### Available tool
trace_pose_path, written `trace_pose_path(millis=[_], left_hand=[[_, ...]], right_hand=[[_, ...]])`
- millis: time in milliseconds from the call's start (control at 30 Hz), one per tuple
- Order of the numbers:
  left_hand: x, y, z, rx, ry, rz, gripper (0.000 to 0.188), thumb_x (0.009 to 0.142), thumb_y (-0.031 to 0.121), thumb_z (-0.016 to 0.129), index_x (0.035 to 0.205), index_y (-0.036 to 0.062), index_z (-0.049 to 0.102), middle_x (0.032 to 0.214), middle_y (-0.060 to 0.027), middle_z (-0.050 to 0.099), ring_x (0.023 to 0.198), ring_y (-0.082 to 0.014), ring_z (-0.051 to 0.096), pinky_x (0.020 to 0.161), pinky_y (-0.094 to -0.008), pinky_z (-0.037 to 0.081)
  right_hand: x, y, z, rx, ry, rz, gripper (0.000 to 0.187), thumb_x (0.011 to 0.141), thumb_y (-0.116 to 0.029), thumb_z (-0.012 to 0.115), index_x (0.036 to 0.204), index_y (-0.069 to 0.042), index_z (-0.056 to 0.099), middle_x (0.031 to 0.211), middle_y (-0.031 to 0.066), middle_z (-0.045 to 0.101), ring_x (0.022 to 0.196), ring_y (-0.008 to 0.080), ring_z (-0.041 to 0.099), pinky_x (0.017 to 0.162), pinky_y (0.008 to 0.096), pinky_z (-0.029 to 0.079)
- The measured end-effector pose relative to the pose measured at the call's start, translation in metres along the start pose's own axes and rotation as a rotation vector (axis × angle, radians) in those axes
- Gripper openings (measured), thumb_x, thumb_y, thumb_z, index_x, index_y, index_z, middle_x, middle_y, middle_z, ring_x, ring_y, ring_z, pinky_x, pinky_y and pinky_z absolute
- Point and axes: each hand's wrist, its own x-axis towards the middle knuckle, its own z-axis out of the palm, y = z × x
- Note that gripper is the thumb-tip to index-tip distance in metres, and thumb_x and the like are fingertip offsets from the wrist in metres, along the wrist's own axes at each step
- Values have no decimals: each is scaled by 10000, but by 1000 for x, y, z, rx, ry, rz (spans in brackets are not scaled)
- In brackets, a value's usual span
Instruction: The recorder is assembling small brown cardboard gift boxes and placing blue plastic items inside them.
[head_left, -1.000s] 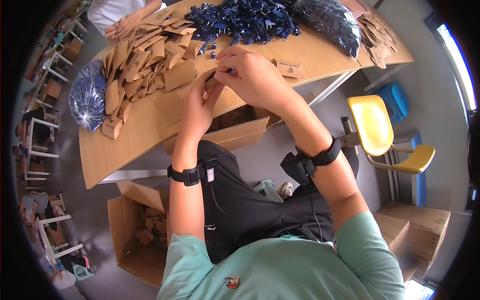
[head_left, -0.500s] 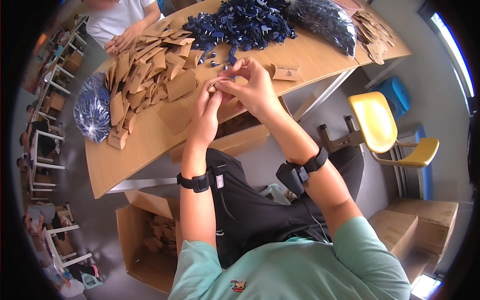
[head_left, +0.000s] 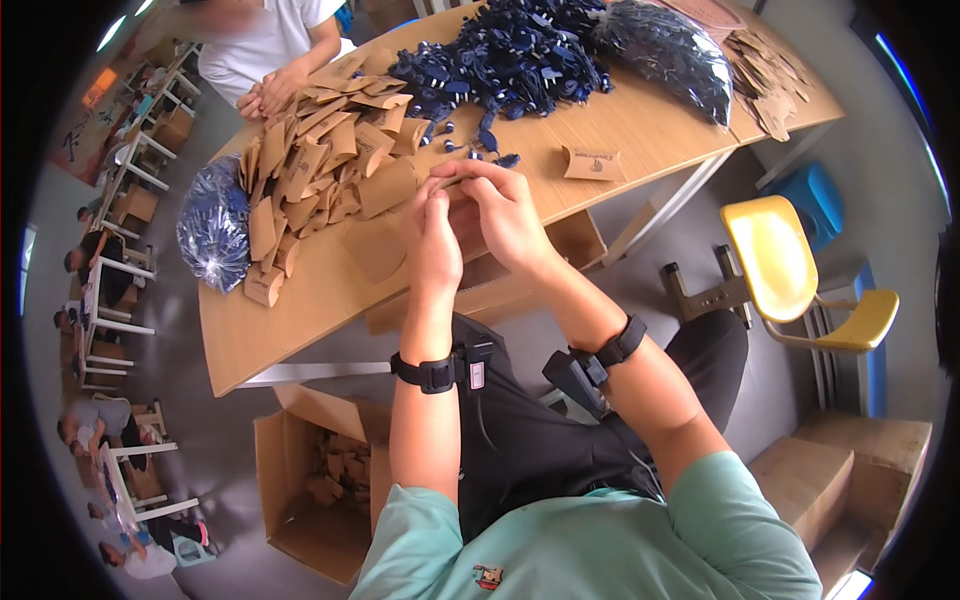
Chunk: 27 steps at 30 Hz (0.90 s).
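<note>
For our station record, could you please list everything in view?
Table: one, wood-coloured, front
Cardboard boxes: many, brown, heaped table-left; one apart, right of hands
Cables: many, dark blue, heaped far side
Filled clear bags: two, dark blue, flanking the heaps
Flat cardboard: many, brown, far right
Basket: one, pinkish, far right
Open cartons: two, brown, left floor, under table
Closed cartons: two or more, brown, lower right
Chair: one, yellow, right
Stool: one, blue, beyond chair
Co-workers: one, white top, across table; others far left
Held piece: one, brown, between fingertips, mostly hidden
Armbands: two, black, forearms
Left hand: one, bare, table edge
Right hand: one, bare, beside it
</note>
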Motion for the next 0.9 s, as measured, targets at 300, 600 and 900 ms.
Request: trace_pose_path(millis=[300, 600, 900], left_hand=[[0, -9, -5, 75, -4, 25, 292, 991, 140, 404, 1052, -47, 620, 956, -116, 676, 891, -184, 643, 793, -316, 486], [-1, 4, -5, -45, -103, -38, 293, 1016, 172, 425, 1126, -29, 606, 998, -77, 668, 899, -138, 636, 807, -274, 501], [1, -73, -53, 972, -334, 776, 395, 1000, 304, 545, 1300, 47, 572, 1295, -79, 574, 1239, -190, 484, 977, -388, 430]], right_hand=[[3, 1, 3, -2, 47, 73, 325, 961, -71, 384, 1090, 11, 670, 850, 64, 684, 641, 124, 662, 574, 259, 564], [6, 4, 2, 1, 2, 56, 333, 966, -78, 365, 1124, 8, 645, 821, 45, 665, 667, 100, 663, 512, 243, 554], [-64, -75, 22, -1125, 224, -351, 366, 883, -253, 660, 1207, -94, 597, 1197, 160, 564, 817, 328, 658, 735, 434, 542]])
